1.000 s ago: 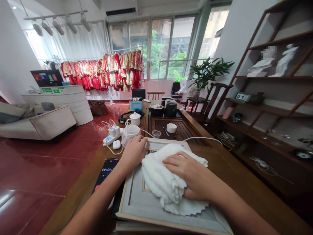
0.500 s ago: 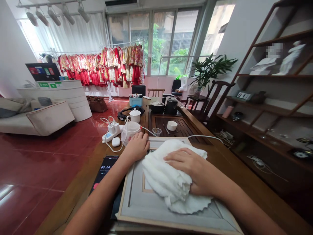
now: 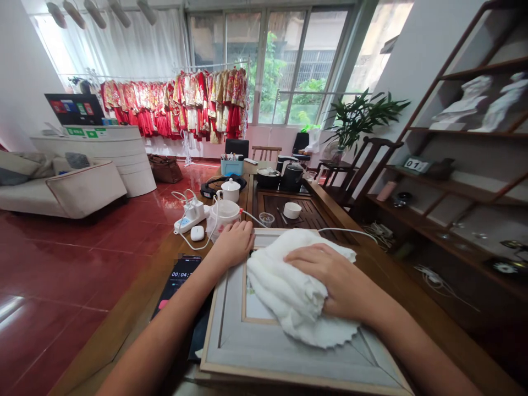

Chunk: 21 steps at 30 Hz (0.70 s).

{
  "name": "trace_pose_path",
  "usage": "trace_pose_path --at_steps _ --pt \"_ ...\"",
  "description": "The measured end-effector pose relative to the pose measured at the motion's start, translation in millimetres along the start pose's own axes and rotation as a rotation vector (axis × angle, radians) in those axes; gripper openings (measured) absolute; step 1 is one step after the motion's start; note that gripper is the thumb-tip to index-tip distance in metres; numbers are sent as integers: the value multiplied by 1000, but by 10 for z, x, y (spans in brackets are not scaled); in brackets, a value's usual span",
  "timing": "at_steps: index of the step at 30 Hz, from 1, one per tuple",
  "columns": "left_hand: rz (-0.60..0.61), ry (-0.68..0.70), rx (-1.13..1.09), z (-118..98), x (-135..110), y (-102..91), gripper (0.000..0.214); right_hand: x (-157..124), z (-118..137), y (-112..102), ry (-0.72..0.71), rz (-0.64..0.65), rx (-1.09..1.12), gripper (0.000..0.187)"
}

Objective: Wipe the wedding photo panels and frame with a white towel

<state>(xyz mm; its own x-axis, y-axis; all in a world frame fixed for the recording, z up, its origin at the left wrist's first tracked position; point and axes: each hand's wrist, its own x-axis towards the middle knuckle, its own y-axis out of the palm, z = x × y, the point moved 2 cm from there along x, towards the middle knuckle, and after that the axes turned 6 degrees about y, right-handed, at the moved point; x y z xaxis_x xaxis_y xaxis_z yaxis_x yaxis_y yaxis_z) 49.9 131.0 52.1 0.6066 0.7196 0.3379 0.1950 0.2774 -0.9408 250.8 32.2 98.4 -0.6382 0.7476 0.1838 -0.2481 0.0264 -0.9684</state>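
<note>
A pale grey picture frame [image 3: 289, 341] with a light wooden rim lies flat in front of me on the table. My left hand [image 3: 236, 243] is at its far left corner, fingers together against the edge and the thumb mostly hidden. Spread over the frame's middle and right is a crumpled white cloth [image 3: 284, 291], covering most of the picture inside. My right hand [image 3: 334, 278] presses on this cloth from above, its fingers bent over the folds and the thumb side tucked into them.
Left of the frame lies a phone [image 3: 177, 280] showing a timer. Beyond my left hand stand a plastic tub [image 3: 225, 212], a lidded white cup [image 3: 230, 190] and a power strip [image 3: 190, 217]. A small white bowl [image 3: 292, 210] sits on the tea tray [image 3: 317, 217]. Shelves [image 3: 474, 192] rise at right.
My right hand and the cloth have shifted slightly away from me across the frame, uncovering a little more of the picture at left. My left hand stays at the corner. The view has moved slightly.
</note>
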Motion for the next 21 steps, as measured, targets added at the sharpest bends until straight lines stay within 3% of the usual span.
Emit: trace_pose_path --at_steps 3,7,14,19,21 --pt "-7 1 13 -10 -11 -1 20 4 49 0 -3 -9 8 48" --pt "-16 6 30 -12 -23 6 20 -12 164 2 -121 104 107 45" --pt "-13 10 41 -13 -15 24 21 -5 24 -13 51 -8 -7 47" --pt "-13 6 56 -9 -19 34 22 -9 145 -10 -116 107 125 46" --pt "-18 12 63 -9 -17 34 23 -5 131 -8 -107 113 141 44"
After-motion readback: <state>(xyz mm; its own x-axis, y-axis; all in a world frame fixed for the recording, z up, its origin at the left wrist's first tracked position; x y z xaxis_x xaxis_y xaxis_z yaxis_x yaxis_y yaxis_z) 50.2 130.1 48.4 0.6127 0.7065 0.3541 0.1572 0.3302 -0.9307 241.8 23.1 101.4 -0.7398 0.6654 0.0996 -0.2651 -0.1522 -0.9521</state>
